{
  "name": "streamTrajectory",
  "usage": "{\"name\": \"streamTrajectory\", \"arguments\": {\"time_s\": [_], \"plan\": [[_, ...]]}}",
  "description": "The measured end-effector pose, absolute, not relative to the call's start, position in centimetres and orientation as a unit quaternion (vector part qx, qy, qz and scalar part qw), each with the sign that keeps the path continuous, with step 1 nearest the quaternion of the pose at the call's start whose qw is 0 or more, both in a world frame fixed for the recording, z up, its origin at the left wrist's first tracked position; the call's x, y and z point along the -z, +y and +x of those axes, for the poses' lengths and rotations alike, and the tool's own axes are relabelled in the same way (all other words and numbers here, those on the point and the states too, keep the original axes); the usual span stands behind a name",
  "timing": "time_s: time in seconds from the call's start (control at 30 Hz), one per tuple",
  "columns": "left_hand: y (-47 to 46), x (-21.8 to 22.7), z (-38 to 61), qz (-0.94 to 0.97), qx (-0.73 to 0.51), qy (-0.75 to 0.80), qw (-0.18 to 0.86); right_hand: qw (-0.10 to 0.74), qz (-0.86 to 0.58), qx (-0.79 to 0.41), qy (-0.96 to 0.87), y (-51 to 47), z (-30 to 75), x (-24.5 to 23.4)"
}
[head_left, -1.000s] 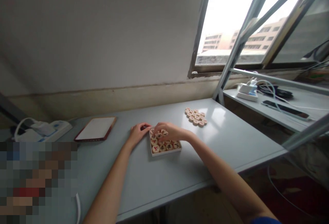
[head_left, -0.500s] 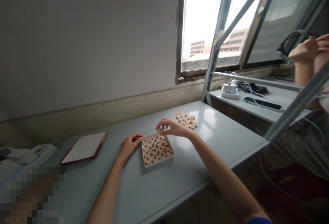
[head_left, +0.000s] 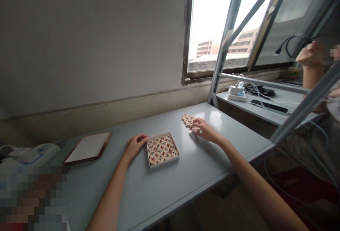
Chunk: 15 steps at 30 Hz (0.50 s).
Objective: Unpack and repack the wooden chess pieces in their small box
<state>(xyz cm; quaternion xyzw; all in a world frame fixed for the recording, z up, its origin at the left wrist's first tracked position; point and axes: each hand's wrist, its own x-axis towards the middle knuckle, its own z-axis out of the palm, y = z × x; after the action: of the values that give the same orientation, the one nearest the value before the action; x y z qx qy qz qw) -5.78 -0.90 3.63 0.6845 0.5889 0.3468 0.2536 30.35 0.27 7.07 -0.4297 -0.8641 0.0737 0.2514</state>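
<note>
A shallow white box (head_left: 164, 166) lies on the grey table, filled with rows of round Chinese chess pieces (head_left: 159, 151). Most carry black characters; one at the near left corner is red. My left hand (head_left: 134, 146) rests on the table with bent fingers apart, fingertips against the box's far left corner. To the right of the box, my right hand (head_left: 205, 131) reaches over a cluster of loose chess pieces (head_left: 187, 120), its fingers apart around a piece (head_left: 195, 129) at the near side. Its fingers hide part of the cluster, and whether they grip that piece is unclear.
A brown-edged box lid (head_left: 87, 148) lies at the left, with white power strips (head_left: 39, 155) beyond it. Metal bars (head_left: 216, 82) rise at the table's right end. Behind them, another person's hand (head_left: 310, 55) holds a dark cable above a second table with a phone (head_left: 269, 106).
My right hand has moved right, from the box's far edge to the loose pieces. The piece it held now lies in the box. My left hand has stayed beside the box.
</note>
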Motion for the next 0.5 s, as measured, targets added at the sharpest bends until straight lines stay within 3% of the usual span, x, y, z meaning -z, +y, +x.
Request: {"name": "streamTrajectory", "arguments": {"time_s": [0.27,0.5], "plan": [[-1.2,-3.9,-5.7,0.688,-0.345,0.586,0.254,0.224,-0.290,-0.203,-0.908,-3.0,21.4,-9.1],[-1.3,-3.8,-5.8,0.690,-0.351,0.582,0.249,0.141,-0.227,-0.087,-0.960,-3.0,13.4,-9.8]]}}
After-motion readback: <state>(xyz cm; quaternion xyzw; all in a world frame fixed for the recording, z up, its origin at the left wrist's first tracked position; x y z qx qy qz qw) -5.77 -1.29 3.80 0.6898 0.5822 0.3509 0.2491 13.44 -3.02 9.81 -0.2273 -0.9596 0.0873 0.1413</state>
